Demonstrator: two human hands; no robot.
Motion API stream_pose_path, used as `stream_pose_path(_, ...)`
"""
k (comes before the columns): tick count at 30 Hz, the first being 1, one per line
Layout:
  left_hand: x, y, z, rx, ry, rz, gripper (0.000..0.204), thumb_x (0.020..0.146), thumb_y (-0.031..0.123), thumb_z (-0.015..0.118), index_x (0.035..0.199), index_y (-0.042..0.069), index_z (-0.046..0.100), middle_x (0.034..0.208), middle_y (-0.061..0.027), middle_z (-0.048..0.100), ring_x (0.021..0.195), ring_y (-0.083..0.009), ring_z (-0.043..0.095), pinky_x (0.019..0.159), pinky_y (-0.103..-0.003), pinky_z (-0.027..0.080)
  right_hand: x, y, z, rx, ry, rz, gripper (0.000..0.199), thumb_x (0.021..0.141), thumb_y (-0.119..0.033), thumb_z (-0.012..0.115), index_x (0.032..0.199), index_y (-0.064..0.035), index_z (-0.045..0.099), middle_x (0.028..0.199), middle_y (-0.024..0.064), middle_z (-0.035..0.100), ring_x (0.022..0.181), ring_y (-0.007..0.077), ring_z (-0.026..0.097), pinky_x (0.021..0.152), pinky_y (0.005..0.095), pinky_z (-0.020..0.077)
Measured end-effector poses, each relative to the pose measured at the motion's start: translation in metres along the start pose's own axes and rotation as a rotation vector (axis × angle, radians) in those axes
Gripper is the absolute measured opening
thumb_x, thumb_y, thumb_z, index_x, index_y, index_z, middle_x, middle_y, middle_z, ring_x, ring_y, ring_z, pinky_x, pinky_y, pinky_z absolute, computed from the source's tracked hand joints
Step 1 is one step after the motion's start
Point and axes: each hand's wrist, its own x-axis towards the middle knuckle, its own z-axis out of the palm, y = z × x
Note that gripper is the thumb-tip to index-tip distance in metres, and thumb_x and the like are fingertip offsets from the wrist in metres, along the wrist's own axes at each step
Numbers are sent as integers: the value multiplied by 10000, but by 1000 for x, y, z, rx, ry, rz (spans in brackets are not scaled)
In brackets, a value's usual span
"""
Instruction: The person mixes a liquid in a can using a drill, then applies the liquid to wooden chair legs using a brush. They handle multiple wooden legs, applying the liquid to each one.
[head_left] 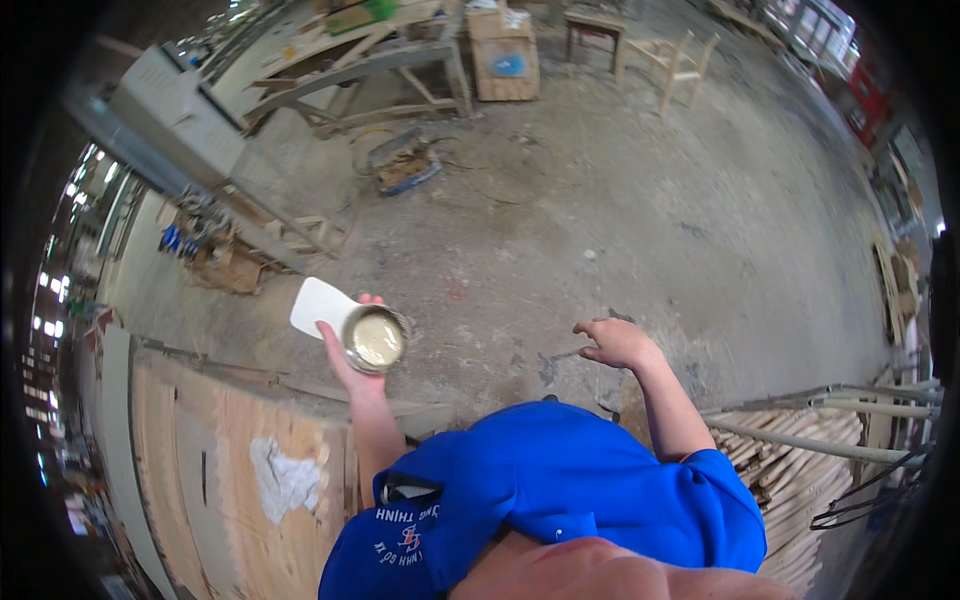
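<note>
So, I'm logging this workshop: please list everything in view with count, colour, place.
Round container: 1, grey, centre-left
Liquid: 1, cream, in container
Paddle: 1, white, beside container
Wooden boards: several, tan, lower left
Cloth: 1, white, on boards
Wooden sticks: many, tan, lower right
Chair frame: 1, pale, upper right
Wooden box: 1, tan, top centre
Workbench: 1, brown, top left
Cabinet: 1, grey, upper left
Tray: 1, blue-edged, on concrete floor
Table: 1, brown, top right
Edge clutter: uncountable, blurred
Shirt: 1, blue, bottom centre
Left hand: 1, bare, holding container
Right hand: 1, bare, right of centre

Can (376,340) in left fingers (331,345), cloth (284,478) on boards (230,430) left, stacked wood (800,460) right
</note>
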Motion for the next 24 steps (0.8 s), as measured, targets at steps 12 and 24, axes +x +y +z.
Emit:
stream_pose_path(12, 274, -79, 23, -258, 274, -59, 435, 902, 329, 431, 1232, 52, 494, 1266, -139, 508, 1198, -324, 460, 1046, -619, 241, 220, 186, -68, 562, 287, 14, 392, 752, -150, 606, 1127, -42, 579, 1029, 160, 641, 947, 303, 619, 815, 369, 485)
stream_pose_path(24, 635, -226, 178, -298, -239, -511, 416, 933, 300, 396, 1168, -17, 527, 1203, -218, 529, 1172, -377, 466, 1028, -542, 326, 133, 347, 39, 1199, 638, 1322, 191, 724, -104, 655, 886, -5, 635, 684, 119, 634, 552, 204, 623, 473, 331, 485)
